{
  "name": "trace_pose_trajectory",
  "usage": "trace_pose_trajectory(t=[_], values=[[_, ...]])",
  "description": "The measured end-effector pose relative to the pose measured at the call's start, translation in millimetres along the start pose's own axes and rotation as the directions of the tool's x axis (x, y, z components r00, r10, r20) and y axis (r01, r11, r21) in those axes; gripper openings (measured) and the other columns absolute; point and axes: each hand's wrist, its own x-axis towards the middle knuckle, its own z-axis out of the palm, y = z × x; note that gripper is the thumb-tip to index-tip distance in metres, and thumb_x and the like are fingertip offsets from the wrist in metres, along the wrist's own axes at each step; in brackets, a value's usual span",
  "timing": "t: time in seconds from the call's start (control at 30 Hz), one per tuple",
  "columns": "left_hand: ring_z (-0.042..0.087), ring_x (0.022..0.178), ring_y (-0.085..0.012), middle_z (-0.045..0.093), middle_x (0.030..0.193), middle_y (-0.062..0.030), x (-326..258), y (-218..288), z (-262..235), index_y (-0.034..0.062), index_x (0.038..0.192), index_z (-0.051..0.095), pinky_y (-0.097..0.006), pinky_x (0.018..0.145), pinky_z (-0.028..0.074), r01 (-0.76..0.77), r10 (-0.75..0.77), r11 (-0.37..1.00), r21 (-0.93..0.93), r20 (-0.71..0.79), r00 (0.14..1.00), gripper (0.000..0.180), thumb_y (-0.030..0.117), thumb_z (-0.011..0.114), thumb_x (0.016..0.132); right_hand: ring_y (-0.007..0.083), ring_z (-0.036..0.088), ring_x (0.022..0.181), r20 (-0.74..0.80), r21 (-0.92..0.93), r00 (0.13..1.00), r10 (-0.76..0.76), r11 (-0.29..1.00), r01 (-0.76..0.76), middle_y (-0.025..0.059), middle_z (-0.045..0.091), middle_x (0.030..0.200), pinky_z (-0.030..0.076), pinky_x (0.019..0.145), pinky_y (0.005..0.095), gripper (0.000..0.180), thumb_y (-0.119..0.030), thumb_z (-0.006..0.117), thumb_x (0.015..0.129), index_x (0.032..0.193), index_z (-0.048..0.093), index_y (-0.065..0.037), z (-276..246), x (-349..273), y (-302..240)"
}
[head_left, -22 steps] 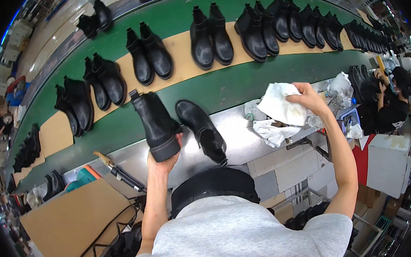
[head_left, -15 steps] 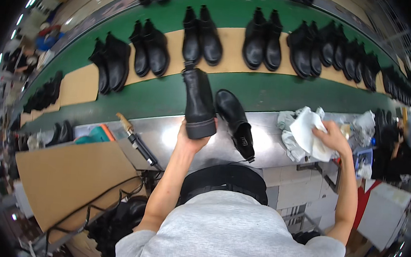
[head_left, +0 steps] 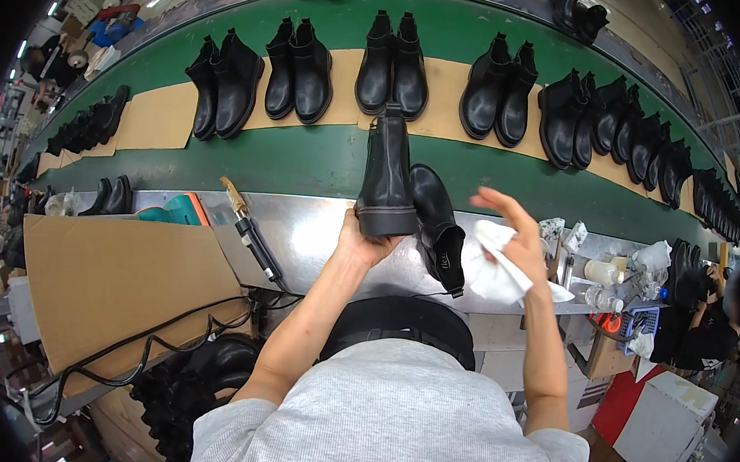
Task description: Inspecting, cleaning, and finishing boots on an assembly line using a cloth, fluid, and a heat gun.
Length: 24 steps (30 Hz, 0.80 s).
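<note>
My left hand (head_left: 365, 246) is closed under the heel end of a black ankle boot (head_left: 388, 170). The boot's heel and sole edge face me, and its pull tab points away. Just right of it, a second black ankle boot (head_left: 430, 203) lies on the metal bench edge with its opening toward me. My right hand (head_left: 521, 243) holds a crumpled white cloth (head_left: 495, 274) against the palm; some fingers stretch out past it to the left. The cloth hangs close to the second boot, apart from it.
Pairs of black boots (head_left: 300, 73) stand in a row on brown cardboard along a green belt (head_left: 307, 152). A black-handled tool (head_left: 253, 244) lies at left beside a cardboard sheet (head_left: 122, 290). Bottles (head_left: 599, 297) and a blue basket (head_left: 639, 323) are at right. Another person (head_left: 711, 319) is far right.
My right hand has brought the white cloth leftward, from the right of the bench toward the boots. My left hand still grips the boot, while the whole view has shifted somewhat.
</note>
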Motion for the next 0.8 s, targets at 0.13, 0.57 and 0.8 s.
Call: trace_pose_trajectory(t=[0.13, 0.57, 0.8], values=[[0.063, 0.091, -0.0288, 0.063, 0.1, -0.0158, 2.4, -0.5, -4.8, 0.0002, 0.108, 0.057, -0.047, 0.08, 0.054, -0.011, 0.004, 0.995, 0.098, 0.067, 0.998, 0.039, 0.028, 0.032, 0.096, 0.0072, 0.06, 0.068, 0.1, -0.137, 0.995, 0.01, 0.991, 0.004, 0.009, 0.066, 0.094, 0.047, 0.057, 0.0196, 0.04, 0.006, 0.06, 0.075, 0.114, 0.058, 0.0, 26.8, 20.0, -11.2], [0.06, 0.104, -0.0301, 0.06, 0.117, -0.0142, 18.6, -0.5, -13.8, 0.0097, 0.125, 0.05, -0.048, 0.093, 0.047, -0.072, 0.066, 0.982, 0.172, 0.042, 0.997, 0.061, 0.051, 0.015, 0.098, 0.0075, 0.06, 0.077, 0.055, -0.36, 0.998, 0.039, 0.933, -0.017, 0.0052, 0.066, 0.098, 0.048, 0.065, 0.022, 0.053, -0.012, 0.074, 0.073, 0.122, 0.056, -0.005, 4.0, 0.1, -2.1], [0.047, 0.124, -0.0301, 0.048, 0.134, -0.0144, 9.2, -16.3, -9.5, 0.0074, 0.136, 0.039, -0.045, 0.104, 0.039, -0.099, 0.061, 0.947, 0.307, 0.128, 0.99, 0.075, 0.056, 0.0, 0.095, 0.0058, 0.054, 0.067, -0.042, -0.589, 0.997, -0.065, 0.808, 0.028, 0.0019, 0.058, 0.081, 0.044, 0.057, 0.0196, 0.039, -0.008, 0.079, 0.068, 0.097, 0.056, 0.001, 60.5, 30.9, -4.0]])
